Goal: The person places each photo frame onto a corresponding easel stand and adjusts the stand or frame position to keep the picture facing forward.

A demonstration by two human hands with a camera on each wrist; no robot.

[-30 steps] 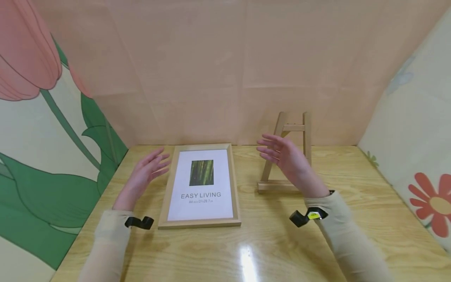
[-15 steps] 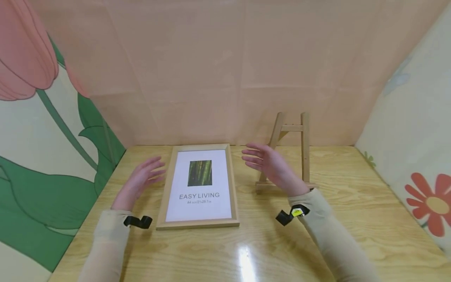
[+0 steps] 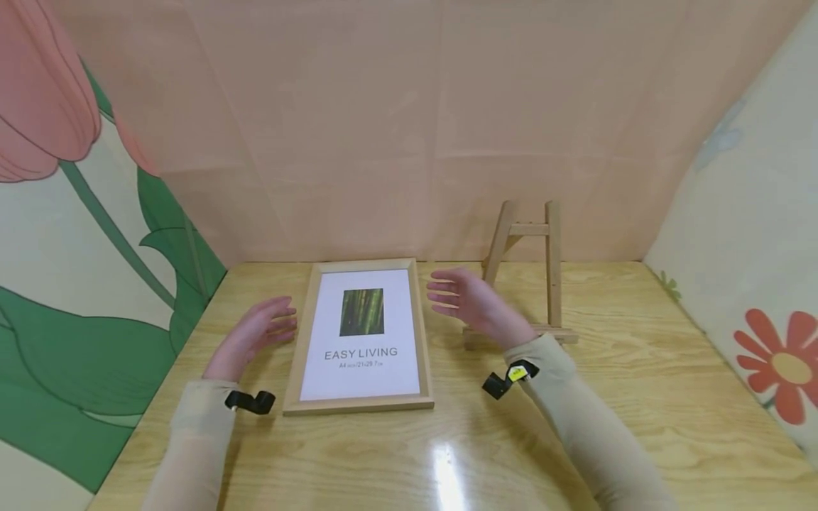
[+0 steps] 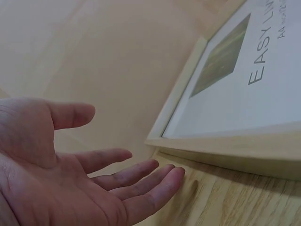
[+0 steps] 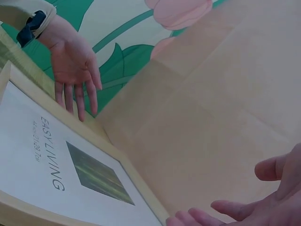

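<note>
A picture frame [image 3: 361, 405] with a pale wooden border lies flat on the table, its white insert printed "EASY LIVING" under a small green picture. Just off its left edge is my left hand [image 3: 254, 331], palm toward the frame, fingers loosely extended. In the left wrist view that hand [image 4: 89, 183] holds nothing, and its fingertips are close to the frame's side [image 4: 235, 147]. My right hand [image 3: 474, 304] hovers off the frame's right edge, fingers relaxed and holding nothing. The right wrist view shows my left hand [image 5: 75, 66] beyond the frame [image 5: 94, 136], with my right hand [image 5: 263, 207] at lower right.
A small wooden easel [image 3: 553, 273] stands upright at the back right, partly behind my right hand. The wood-grain table [image 3: 358, 461] meets a pink cloth backdrop [image 3: 332, 142] at the back. Flower-printed panels flank both sides.
My right hand has moved left and slightly down, from in front of the easel to beside the frame's right edge. My left hand has lowered slightly. The frame stays put.
</note>
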